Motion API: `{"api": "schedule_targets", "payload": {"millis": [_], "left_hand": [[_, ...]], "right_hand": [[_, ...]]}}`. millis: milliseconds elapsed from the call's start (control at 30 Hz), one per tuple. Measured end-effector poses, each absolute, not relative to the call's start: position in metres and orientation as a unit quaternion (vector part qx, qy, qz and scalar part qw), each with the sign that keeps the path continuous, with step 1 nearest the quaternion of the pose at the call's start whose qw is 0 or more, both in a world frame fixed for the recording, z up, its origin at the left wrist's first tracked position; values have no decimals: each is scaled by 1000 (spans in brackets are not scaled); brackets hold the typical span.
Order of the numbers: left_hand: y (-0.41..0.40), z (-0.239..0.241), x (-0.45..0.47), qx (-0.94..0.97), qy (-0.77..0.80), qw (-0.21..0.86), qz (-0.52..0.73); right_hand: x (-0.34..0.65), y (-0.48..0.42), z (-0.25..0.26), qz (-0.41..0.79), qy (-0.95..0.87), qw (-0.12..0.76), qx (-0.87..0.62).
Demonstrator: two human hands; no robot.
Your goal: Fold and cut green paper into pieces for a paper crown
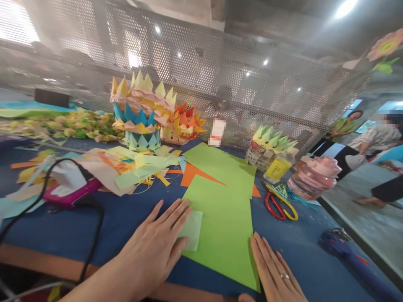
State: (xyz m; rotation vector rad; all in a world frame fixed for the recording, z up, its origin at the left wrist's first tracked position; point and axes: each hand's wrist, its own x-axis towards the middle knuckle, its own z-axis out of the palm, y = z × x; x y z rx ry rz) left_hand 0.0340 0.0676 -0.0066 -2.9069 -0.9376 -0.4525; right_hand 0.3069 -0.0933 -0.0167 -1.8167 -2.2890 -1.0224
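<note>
A large sheet of bright green paper (225, 235) lies flat on the blue tabletop in front of me. My left hand (163, 235) rests palm down at its left edge, fingers stretched out, partly over a small pale green paper square (192, 230). Along the sheet's right edge lies my right hand (273, 268), flat with fingers extended and a ring on one finger; its thumb is mostly cut off by the frame. Farther back, another green sheet (226, 163) overlaps orange paper (190, 174).
Red and yellow scissors (280, 205) lie right of the paper, near a glue bottle (278, 167) and a pink bottle (315, 178). Folded-paper crowns (140, 119) and paper scraps (126, 163) sit at the left. A magenta device (71, 191) trails a black cable. People stand far right.
</note>
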Motion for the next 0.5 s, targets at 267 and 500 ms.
{"api": "schedule_targets", "payload": {"millis": [267, 500], "left_hand": [[73, -5, 23, -920, -349, 29, -178], [88, 1, -20, -861, -426, 105, -258]], "right_hand": [[289, -88, -1, -299, -708, 100, -632], [287, -82, 4, -267, -723, 123, -625]]}}
